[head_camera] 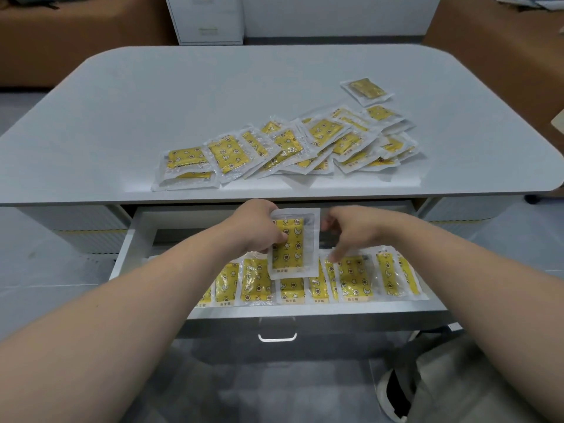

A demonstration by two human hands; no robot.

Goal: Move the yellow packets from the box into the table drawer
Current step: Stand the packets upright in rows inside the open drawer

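My left hand (254, 228) pinches one yellow packet (294, 244) by its left edge and holds it upright over the open drawer (134, 239). My right hand (351, 232) hovers just right of that packet with fingers loosely bent, one fingertip touching a packet in the drawer's row (354, 279). Several yellow packets stand side by side along the drawer's front. A loose pile of several more packets (290, 148) lies on the grey table (152, 96). One packet (366, 90) lies apart at the back right. No box is in view.
The drawer's metal handle (277, 337) faces me below the front panel. A white filing cabinet (207, 19) stands behind the table, brown sofas either side. A shoe (393, 398) and grey trouser leg are at the lower right.
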